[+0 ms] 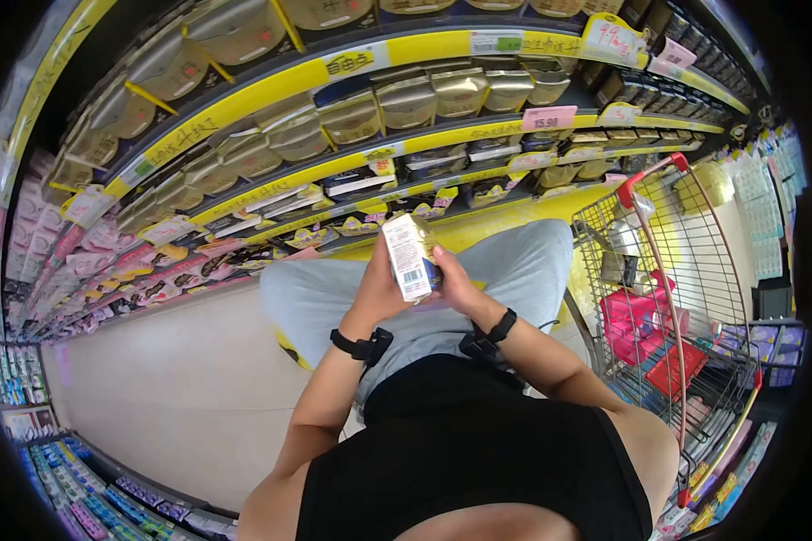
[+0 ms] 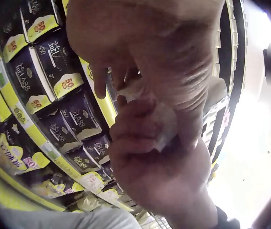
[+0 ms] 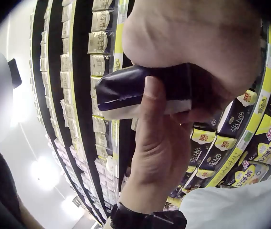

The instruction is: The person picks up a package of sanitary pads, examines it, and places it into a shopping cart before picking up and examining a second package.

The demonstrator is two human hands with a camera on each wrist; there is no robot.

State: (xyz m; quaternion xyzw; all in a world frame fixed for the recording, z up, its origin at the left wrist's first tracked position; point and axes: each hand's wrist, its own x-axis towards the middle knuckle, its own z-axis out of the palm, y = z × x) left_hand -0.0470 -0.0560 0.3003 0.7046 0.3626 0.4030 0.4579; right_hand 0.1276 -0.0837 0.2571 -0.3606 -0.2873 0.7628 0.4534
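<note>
A small package (image 1: 408, 260) with a white printed, barcoded side and a dark blue and gold side is held between both hands in front of the lap. My left hand (image 1: 378, 287) grips it along the left side. On the other side my right hand (image 1: 458, 287) holds it, thumb against the dark face. The right wrist view has the package's dark, glossy face (image 3: 126, 88), with the left hand's thumb lying across it and the right hand (image 3: 188, 36) over its other end. Between the left hand (image 2: 145, 43) and right hand (image 2: 159, 176), the left wrist view mostly hides the package.
Shelves (image 1: 356, 61) of gold and dark packs with yellow price strips curve across the front. A wire shopping cart (image 1: 686, 243) holding a pink bag (image 1: 630, 325) and a red item (image 1: 677, 368) stands at the right. Pale floor (image 1: 171, 379) lies left of the bent legs.
</note>
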